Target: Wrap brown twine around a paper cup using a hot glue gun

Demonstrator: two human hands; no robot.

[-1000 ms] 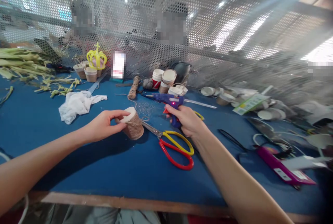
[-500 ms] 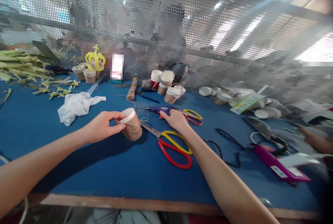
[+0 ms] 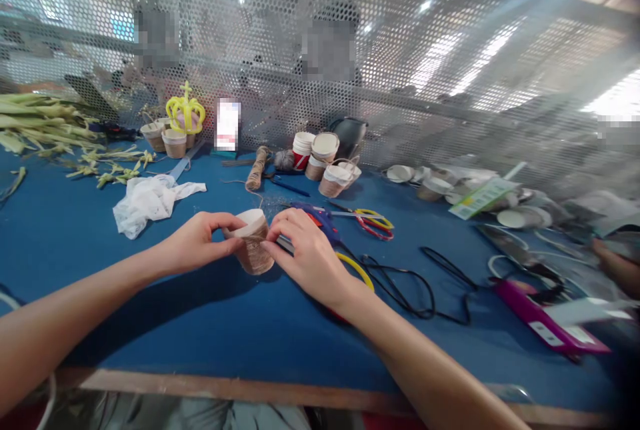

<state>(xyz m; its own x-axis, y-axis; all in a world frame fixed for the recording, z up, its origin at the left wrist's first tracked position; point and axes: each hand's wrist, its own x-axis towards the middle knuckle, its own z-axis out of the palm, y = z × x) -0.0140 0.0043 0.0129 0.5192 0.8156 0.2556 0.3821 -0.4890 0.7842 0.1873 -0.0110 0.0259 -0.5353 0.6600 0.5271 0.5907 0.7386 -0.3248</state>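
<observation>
The left hand (image 3: 210, 240) pinches the twine-wrapped cup (image 3: 253, 245) by its rim over the table (image 3: 200, 337) while the right hand (image 3: 310, 257), fingertips narrowed, hold unclear, works at its side, apparently tending the twine (image 3: 256, 261), which seems to call next for steady support and light pressure.

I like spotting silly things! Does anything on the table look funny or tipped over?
Yes: the sideways cup on the right looks odd, because the upright cup by the yellow crown stands on its base.

head-worn view | forward and down | blue table (image 3: 200, 330) near, mesh screen (image 3: 265, 43) beyond
</observation>
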